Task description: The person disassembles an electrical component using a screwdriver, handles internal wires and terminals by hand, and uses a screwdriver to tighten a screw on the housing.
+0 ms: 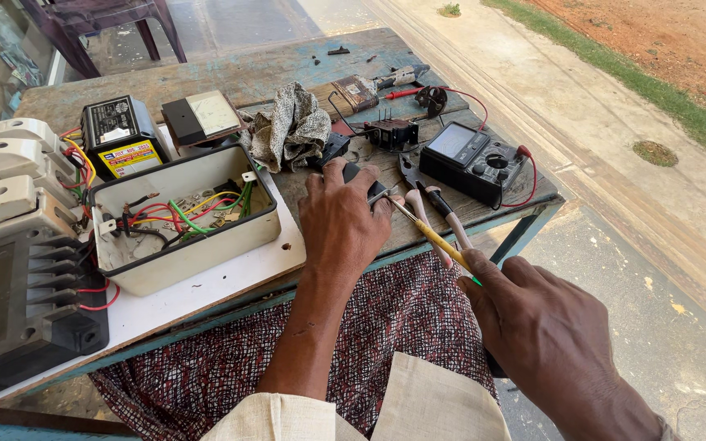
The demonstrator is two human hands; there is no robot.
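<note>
My left hand (341,216) rests on the wooden table (230,77), closed over a small black part (361,175) near the front edge. My right hand (537,318) hangs off the table's right front corner and grips a thin yellow-handled screwdriver (435,237), whose tip meets the black part at my left fingers. A pair of pliers with pale pink handles (431,208) lies just beyond the screwdriver.
An open white box (185,216) full of coloured wires sits on a white board at left, beside grey switchgear (10,245). A black multimeter (471,159), a crumpled patterned cloth (292,126), a black transformer (120,135) and small parts lie behind.
</note>
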